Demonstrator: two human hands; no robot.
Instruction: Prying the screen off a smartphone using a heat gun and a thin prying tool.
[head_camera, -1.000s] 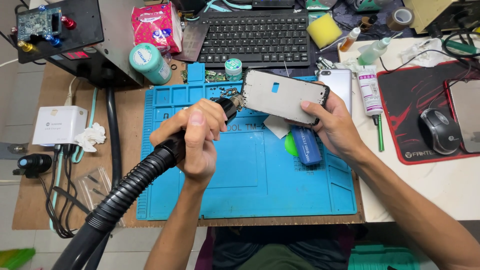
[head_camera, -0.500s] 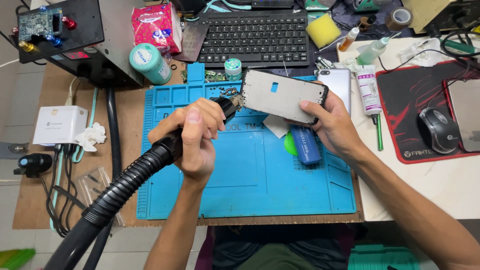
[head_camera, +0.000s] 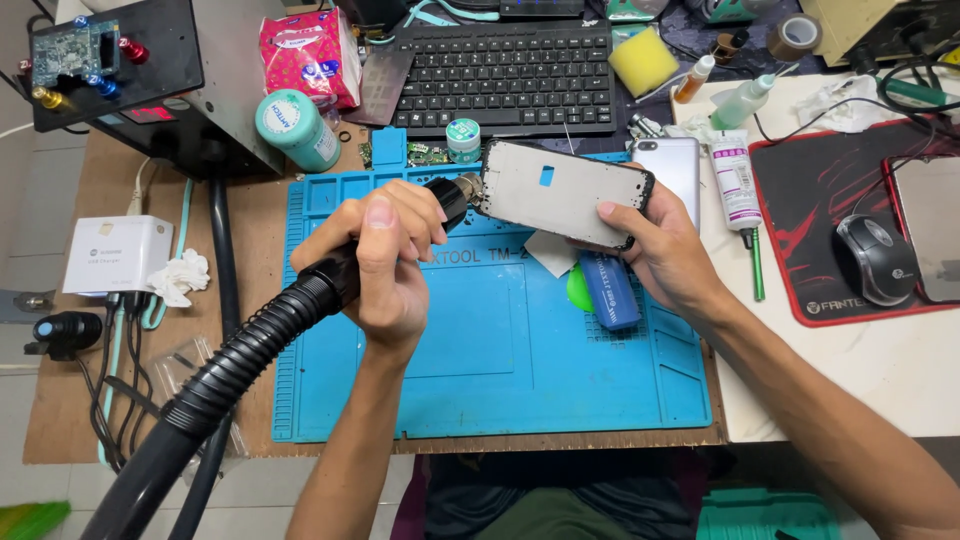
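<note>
grey phone frame (head_camera: 562, 193) clamped in right grip (head_camera: 668, 250); left grip (head_camera: 385, 262) clasps hose nozzle (head_camera: 452, 195) touching it.

Workbench (head_camera: 70, 400) carries blue mat (head_camera: 500, 380) (keyboard (head_camera: 505, 75) behind).

Two hands show: the left (head_camera: 385, 265) and the right (head_camera: 665, 250). One black hose (head_camera: 240, 360) and one phone frame (head_camera: 562, 192) are held over one blue mat (head_camera: 520, 350). One keyboard (head_camera: 505, 75) lies at the far edge of the desk (head_camera: 880, 385), with one yellow sponge (head_camera: 643, 60) beside it. One mouse (head_camera: 876, 258) sits on one mouse pad (head_camera: 815, 185) near the right edge. There are two small bottles (head_camera: 745, 100), one white tube (head_camera: 735, 180), one tape roll (head_camera: 793, 37), one pink packet (head_camera: 308, 55), one teal canister (head_camera: 295, 130), one white box (head_camera: 115, 253), one silver phone (head_camera: 668, 165) and one blue tool (head_camera: 610, 290).
</note>
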